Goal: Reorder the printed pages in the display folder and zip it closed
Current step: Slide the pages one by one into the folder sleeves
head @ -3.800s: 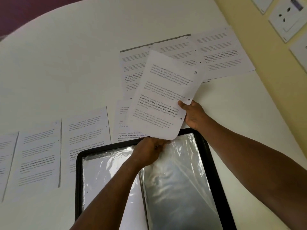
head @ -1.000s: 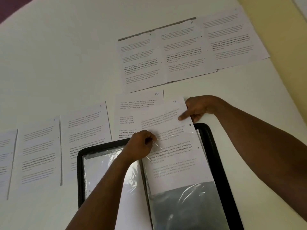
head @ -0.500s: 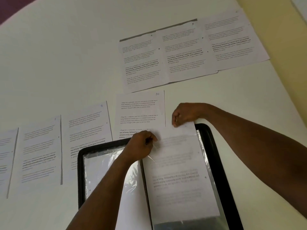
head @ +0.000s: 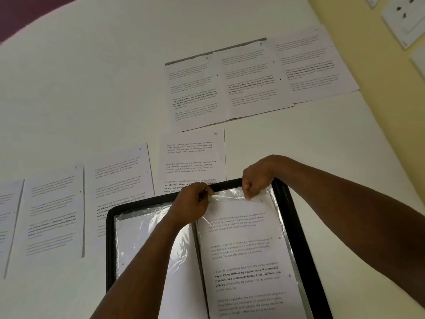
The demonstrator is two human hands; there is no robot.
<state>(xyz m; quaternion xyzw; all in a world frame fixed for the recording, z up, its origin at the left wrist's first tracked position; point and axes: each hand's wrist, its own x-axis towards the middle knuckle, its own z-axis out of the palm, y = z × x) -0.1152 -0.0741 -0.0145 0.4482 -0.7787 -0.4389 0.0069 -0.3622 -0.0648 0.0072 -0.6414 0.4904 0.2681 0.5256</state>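
Here we log one black-edged folder (head: 299,226), lying open on the white table (head: 92,77) at 6 o'clock, with clear plastic sleeves inside. One printed page (head: 243,261) sits in its right-hand sleeve (head: 232,194). Our left hand (head: 193,199) and right hand (head: 257,180) each pinch the sleeve's top edge, fingers curled. Loose pages: three overlapping (head: 253,77) at 12 to 1 o'clock, four (head: 119,176) from 9 o'clock to the centre, the leftmost cut off. Two wall sockets (head: 407,17) show clearly at 1 o'clock.
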